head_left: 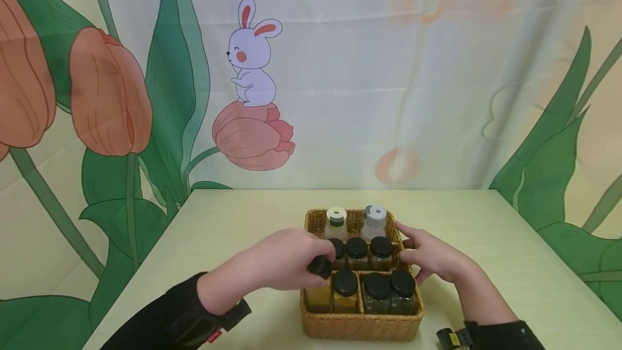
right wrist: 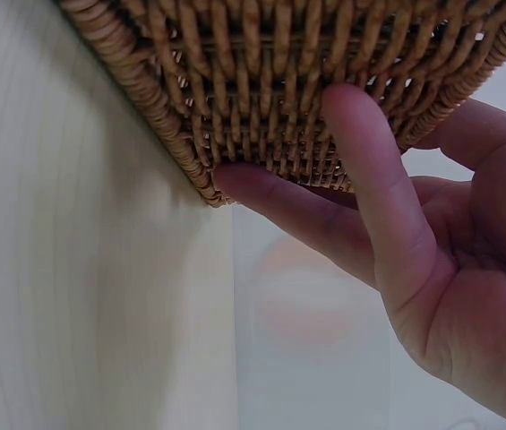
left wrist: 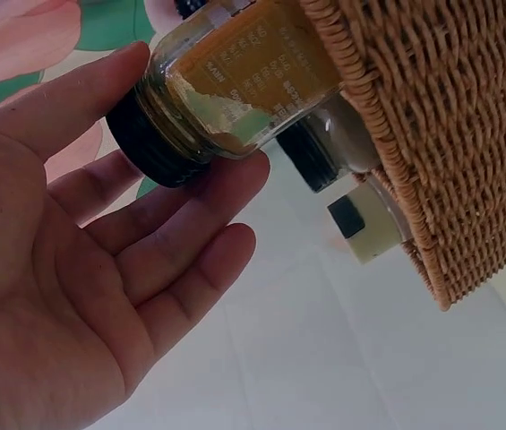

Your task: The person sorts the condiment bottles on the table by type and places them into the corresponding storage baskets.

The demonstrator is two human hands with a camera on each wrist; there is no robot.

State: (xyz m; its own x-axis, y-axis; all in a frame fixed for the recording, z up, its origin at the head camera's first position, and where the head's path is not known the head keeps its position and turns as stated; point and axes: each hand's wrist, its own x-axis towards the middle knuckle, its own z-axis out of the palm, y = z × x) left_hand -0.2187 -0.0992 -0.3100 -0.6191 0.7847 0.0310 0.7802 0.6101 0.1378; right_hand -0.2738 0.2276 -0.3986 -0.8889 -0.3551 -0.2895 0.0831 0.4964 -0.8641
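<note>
My left hand (head_left: 286,259) pinches the black lid of a clear spice jar (left wrist: 253,76) filled with yellow-brown powder. That jar stands partly above the wicker rim in the front left compartment of a divided basket (head_left: 362,328). Thumb and fingertips lie on opposite sides of the lid in the left wrist view. At the basket's right side is my right hand (head_left: 432,255). Its fairly straight fingers (right wrist: 373,179) touch the woven outer wall in the right wrist view. Beside the pinched jar stands another yellow-brown jar (head_left: 345,285) with a black lid.
Two dark-filled jars (head_left: 390,290) occupy the front right compartment. Several black-lidded jars (head_left: 357,253) form the middle row. Behind them are two bottles, one with a cream cap (head_left: 336,215), one with a white cap (head_left: 376,214). The basket rests on a pale table (head_left: 233,215) before a printed curtain.
</note>
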